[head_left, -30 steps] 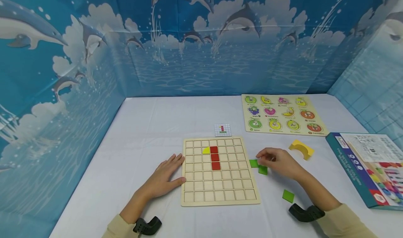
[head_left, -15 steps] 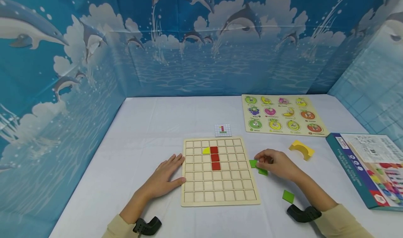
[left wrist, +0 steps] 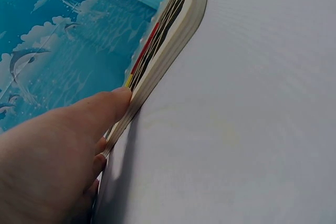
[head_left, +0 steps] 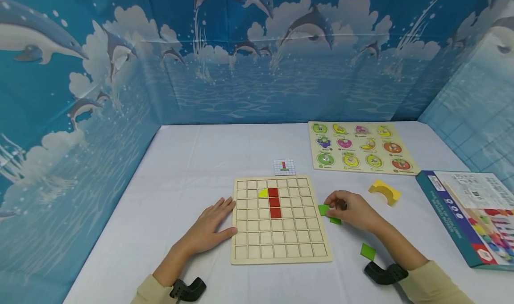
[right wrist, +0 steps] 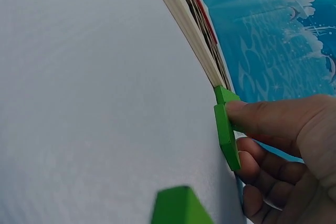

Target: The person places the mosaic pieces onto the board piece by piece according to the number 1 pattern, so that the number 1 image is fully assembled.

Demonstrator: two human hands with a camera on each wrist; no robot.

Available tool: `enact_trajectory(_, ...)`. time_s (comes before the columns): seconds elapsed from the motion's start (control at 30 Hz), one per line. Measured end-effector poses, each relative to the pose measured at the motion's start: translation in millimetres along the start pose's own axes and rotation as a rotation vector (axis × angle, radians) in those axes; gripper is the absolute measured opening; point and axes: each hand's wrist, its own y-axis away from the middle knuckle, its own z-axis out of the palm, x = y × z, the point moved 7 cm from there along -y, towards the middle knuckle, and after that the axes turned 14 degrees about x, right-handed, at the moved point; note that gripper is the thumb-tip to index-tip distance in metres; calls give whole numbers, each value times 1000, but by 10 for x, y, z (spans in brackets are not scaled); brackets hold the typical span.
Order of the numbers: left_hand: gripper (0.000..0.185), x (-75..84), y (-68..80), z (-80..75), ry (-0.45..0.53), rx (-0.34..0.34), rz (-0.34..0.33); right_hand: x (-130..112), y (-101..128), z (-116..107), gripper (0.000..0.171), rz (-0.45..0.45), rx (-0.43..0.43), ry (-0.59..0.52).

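Note:
A wooden grid board (head_left: 261, 238) lies on the white table, with several red tiles (head_left: 274, 202) in a column and a yellow quarter-round tile (head_left: 263, 193) beside the top one. My left hand (head_left: 210, 223) rests flat at the board's left edge, its thumb and fingertips touching the rim. At the right edge, my right hand (head_left: 353, 210) has thumb and index finger at a green square tile (head_left: 323, 210), apparently pinching it; the index tip is partly hidden. A second green tile (head_left: 335, 221) lies partly under that hand. In the right wrist view, the thumb touches the green tiles (right wrist: 226, 135).
Another green tile (head_left: 367, 251) lies nearer the right wrist. A small pattern card (head_left: 284, 167) sits behind the board. Right of it are a yellow arch block (head_left: 384, 191), a fruit puzzle board (head_left: 361, 152) and a box (head_left: 474, 214). Dolphin-print cloth (head_left: 249, 81) surrounds the table.
My right hand has shifted slightly left and its thumb has come down over the two green tiles near the board. My left hand stays in place.

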Motion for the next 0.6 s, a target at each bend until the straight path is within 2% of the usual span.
enact_trajectory(0.37, 74, 13, 1, -16, 7, 18, 5, -37, -11, -27, 9, 20, 23, -7)
enact_trajectory(0.6, 74, 12, 2, -17, 8, 23, 7, -99, -22, -89, 7, 48, 34, -62)
